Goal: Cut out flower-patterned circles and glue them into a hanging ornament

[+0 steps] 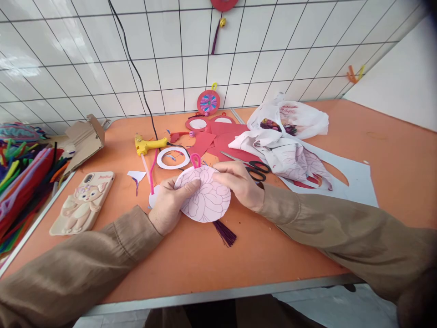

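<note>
Both forearms, in brown sleeves, reach in over the orange table [164, 264] from the two sides and meet near its middle, where the round paper disc [206, 200] with its flower line drawing is held up facing the person. The left hand [170, 202] is closed on the disc's left edge, its thumb laid flat across the face and its other fingers mostly hidden behind; the right hand [241, 182] pinches the upper right edge between thumb and bent fingers. A pink loop [195, 160] stands at the top of the disc, and a dark purple tassel [225, 233] hangs out below. Behind the right hand, a white plastic bag [309, 118] lies slumped open, with dark purple strands [288, 129] showing inside. An opened cardboard box [85, 141] sits at the far left, its inside hard to see. Counted out, there is one yellow glue gun [148, 145], one phone [83, 205] in a cartoon case, one white paper ring [173, 158] and one pair of black-handled scissors [256, 171] just beside the right hand. Two red rings lie flat near the wall [136, 102], and one red ornament [209, 102] leans upright against it. Many coloured pipe cleaners [23, 191] are heaped at the left, too tangled to count.
</note>
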{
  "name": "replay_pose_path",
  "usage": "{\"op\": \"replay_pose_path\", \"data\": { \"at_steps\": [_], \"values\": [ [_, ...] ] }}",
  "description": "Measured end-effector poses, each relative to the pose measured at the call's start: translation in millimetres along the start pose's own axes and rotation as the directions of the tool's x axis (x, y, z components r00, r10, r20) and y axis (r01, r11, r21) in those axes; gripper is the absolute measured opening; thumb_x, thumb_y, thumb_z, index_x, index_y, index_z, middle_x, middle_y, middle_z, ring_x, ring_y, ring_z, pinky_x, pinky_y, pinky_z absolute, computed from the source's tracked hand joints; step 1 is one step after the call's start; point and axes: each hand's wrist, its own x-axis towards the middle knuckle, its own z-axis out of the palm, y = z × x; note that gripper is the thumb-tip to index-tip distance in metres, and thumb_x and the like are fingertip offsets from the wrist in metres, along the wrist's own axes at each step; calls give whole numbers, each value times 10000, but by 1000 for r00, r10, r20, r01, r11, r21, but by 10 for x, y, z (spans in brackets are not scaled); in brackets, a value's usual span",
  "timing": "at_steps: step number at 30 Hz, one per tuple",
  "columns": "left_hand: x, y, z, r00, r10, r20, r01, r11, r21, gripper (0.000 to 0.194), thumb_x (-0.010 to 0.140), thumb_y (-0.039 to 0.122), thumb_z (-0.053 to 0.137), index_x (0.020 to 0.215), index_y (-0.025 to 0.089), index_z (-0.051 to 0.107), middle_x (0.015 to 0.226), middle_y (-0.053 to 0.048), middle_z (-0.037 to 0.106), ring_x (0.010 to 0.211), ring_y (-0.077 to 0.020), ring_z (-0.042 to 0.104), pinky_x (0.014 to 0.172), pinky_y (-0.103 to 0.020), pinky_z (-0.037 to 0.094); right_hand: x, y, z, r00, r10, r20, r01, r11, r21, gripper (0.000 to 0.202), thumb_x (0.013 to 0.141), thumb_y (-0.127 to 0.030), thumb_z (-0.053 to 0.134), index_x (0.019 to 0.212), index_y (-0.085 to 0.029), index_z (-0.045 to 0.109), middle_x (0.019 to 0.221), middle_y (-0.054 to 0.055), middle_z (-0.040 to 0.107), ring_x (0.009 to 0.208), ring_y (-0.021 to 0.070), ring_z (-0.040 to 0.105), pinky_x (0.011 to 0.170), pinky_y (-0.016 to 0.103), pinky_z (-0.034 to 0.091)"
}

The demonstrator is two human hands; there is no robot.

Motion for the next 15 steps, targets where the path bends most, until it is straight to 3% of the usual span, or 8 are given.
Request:
{"op": "replay_pose_path", "data": {
  "at_steps": [5,8,12,14,15],
  "values": [
    [-43,1,-27,988,-54,145,47,998,49,278,673,417,885,767,175,785,754,-80,792,747,-276,770,704,-373,608,79,-110,-116,987,16,-161,-19,1000,-16,301,828,-421,543,629,-197,571,476,-29,476,444,97,411,441,256,277],
    [-31,-1,-33,973,-81,217,67,995,70,283,672,418,885,784,175,794,769,-87,796,774,-280,774,716,-365,608,279,-201,-191,975,-89,-204,69,992,-104,262,855,-361,568,646,-202,563,496,-27,503,466,103,447,469,260,321],
    [3,-5,-40,964,-86,250,81,996,28,296,662,412,891,819,175,807,782,-84,799,777,-265,774,727,-348,609,805,-290,-155,959,-284,17,263,862,-433,128,845,-200,628,724,-182,589,720,3,622,671,108,534,660,263,392],
    [14,-6,-50,953,-97,288,93,995,27,279,656,398,895,781,167,801,794,-88,801,742,-251,768,716,-347,609,1127,-280,-50,955,-237,178,295,727,-620,60,830,-147,643,777,-159,620,772,-1,630,720,99,525,690,256,346],
    [19,-6,-57,945,-106,309,102,994,31,275,653,392,896,762,161,795,797,-92,801,727,-246,763,710,-348,607,1283,-258,20,952,-221,212,306,705,-640,64,805,-109,650,766,-152,625,772,-14,619,728,89,506,687,249,320]
  ]
}}
